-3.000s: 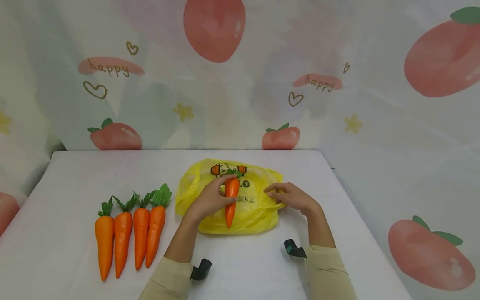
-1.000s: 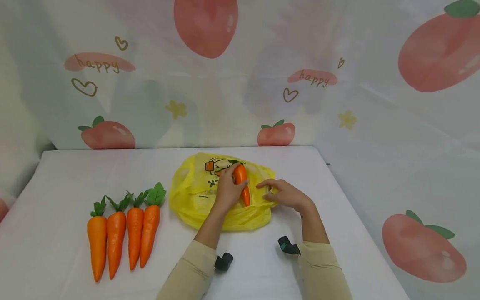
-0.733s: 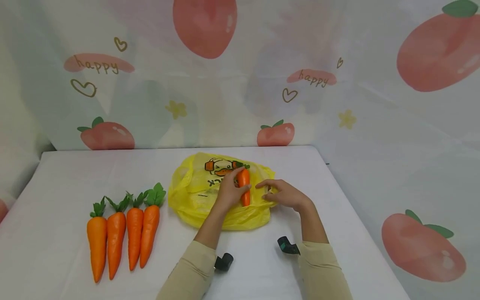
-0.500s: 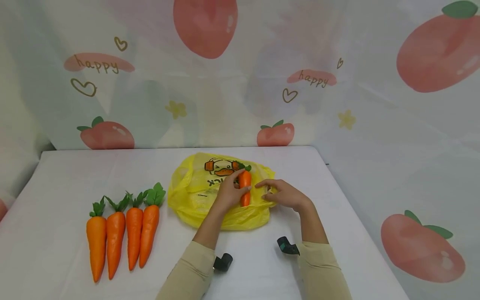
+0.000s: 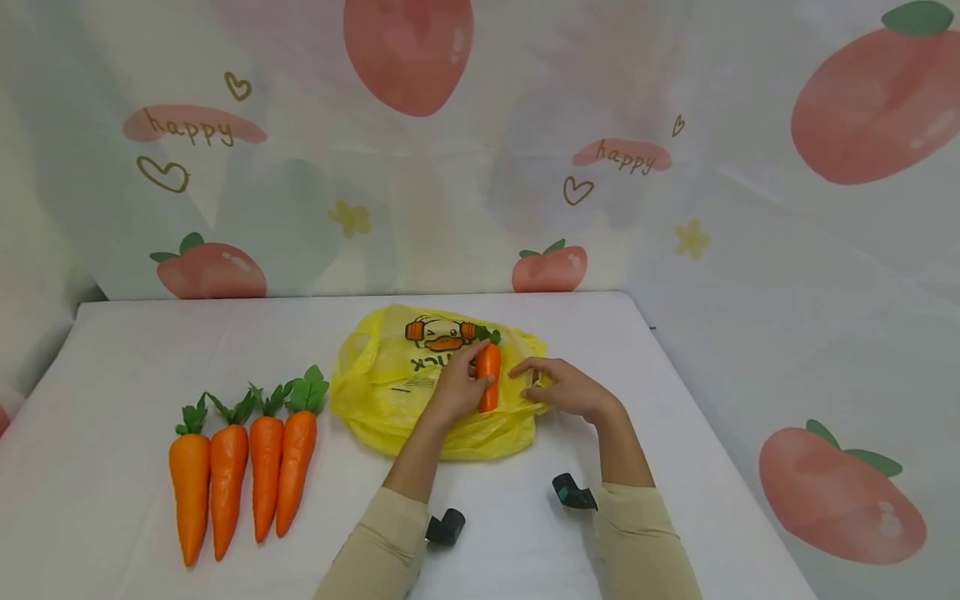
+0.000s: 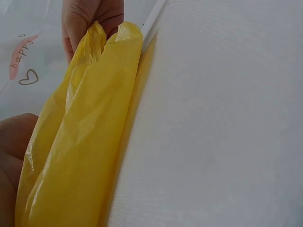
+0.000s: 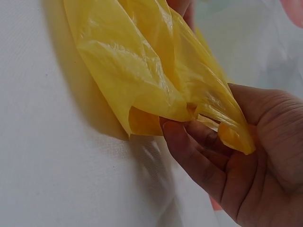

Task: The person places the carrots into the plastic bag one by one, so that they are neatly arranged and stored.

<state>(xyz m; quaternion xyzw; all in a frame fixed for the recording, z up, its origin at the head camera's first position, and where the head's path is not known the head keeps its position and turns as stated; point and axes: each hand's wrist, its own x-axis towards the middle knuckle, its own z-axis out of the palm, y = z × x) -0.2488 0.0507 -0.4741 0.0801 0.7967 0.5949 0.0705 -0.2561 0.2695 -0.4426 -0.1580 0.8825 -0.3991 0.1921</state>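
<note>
An orange carrot [image 5: 489, 367] with green leaves stands tip toward me at the mouth of a yellow plastic bag [image 5: 367, 371]. My left hand [image 5: 453, 386] holds it from the left, thumb and fingers around its upper half. The bag's near edge hides the tip. On the right side, my right hand [image 5: 572, 390] pinches the bag's rim; the right wrist view has the thin film [image 7: 128, 52] caught between its thumb and fingers. Seen from the left wrist, the bag's side [image 6: 90, 142] covers the carrot, and only part of the left hand [image 6: 14, 151] shows.
Several more carrots [image 5: 227, 479] lie side by side on the white table [image 5: 517, 533], left of the bag, leaves pointing away from me. Fruit-printed cloth [image 5: 442, 183] hangs behind and at the sides. Black wrist cameras [image 5: 446, 527] stick out from both sleeves.
My left hand has carried the carrot rightward from above the bag, and its tip has gone behind the bag's near edge. It then straightened from a slant. The right hand keeps its place.
</note>
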